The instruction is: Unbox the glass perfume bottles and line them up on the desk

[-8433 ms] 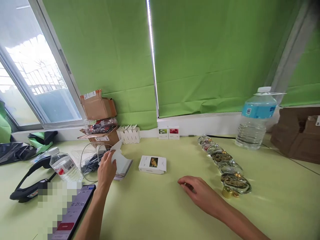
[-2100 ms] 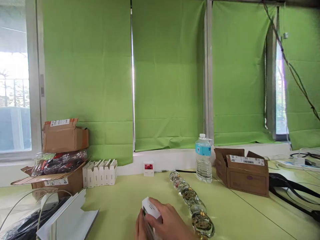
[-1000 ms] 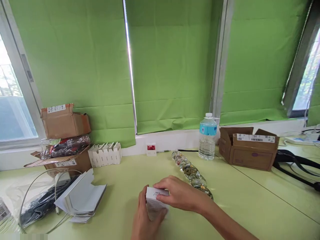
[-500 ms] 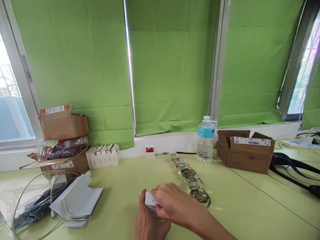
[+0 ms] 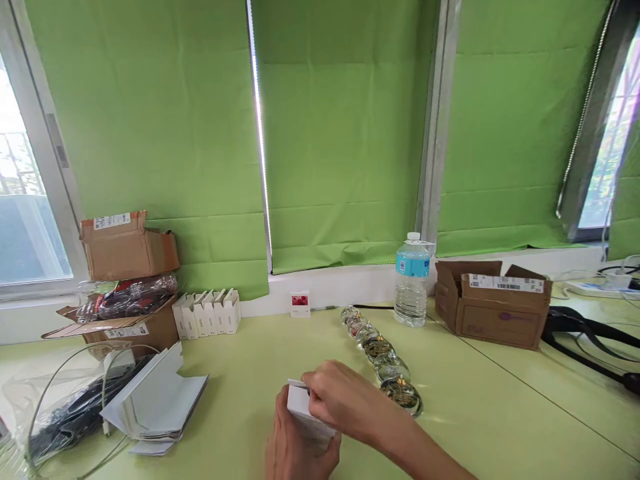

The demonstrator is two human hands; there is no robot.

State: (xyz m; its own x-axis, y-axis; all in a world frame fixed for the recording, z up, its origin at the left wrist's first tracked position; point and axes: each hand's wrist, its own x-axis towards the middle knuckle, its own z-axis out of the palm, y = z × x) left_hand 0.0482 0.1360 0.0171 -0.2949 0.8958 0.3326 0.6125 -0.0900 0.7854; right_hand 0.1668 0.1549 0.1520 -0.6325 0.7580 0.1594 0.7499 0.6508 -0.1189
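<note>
A small white cardboard box (image 5: 301, 404) stands upright low in the middle of the view. My left hand (image 5: 290, 443) is wrapped around its side, thumb and fingers on opposite faces. At the box's top, my right hand (image 5: 337, 398) is closed with its fingertips on the flap edge; the fingertips are partly hidden. To the right, a row of round, clear items with gold tops (image 5: 379, 348) runs back across the table. Flat folded white cartons (image 5: 163, 408) lie in a stack on the left.
Several open white boxes (image 5: 209, 315) stand at the back left beside stacked brown cartons (image 5: 130, 253). A small red-pictured card (image 5: 300, 305) leans at the wall. A water bottle (image 5: 411, 283) and an open brown carton (image 5: 500, 313) stand back right. Bagged cables (image 5: 70, 417) lie far left.
The white box has tilted so more of its face shows, and a flap edge now stands at its top. My right hand has shifted slightly up; my left still holds the box.
</note>
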